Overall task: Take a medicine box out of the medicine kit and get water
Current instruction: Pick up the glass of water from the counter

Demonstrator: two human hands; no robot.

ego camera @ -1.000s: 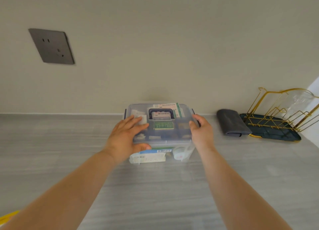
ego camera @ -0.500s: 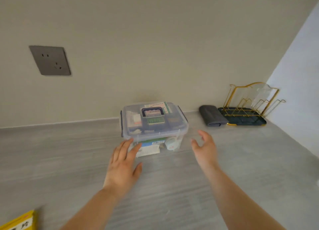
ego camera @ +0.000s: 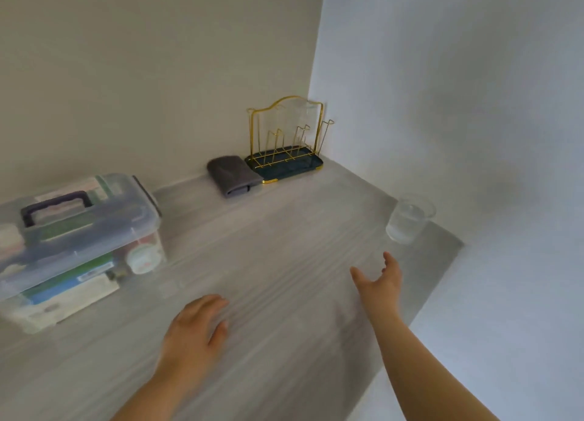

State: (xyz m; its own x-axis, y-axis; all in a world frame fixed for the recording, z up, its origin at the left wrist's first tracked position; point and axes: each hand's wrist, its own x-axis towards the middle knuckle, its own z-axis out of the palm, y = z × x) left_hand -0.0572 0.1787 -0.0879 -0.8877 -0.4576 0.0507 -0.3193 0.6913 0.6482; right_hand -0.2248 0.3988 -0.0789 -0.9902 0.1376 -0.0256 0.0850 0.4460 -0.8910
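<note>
The medicine kit (ego camera: 76, 240) sits lidded on the desk (ego camera: 284, 262), left; no medicine box seems to lie outside it, though the frame is blurred; the glass (ego camera: 409, 218) stands far right; right hand (ego camera: 380, 281) reaches toward it, grip open and empty; left hand (ego camera: 196, 329) flat, holding nothing

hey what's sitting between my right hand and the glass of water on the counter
Nothing. In the head view, only bare grey counter lies between the open right hand and the glass. The hand has not yet reached the glass.
</note>
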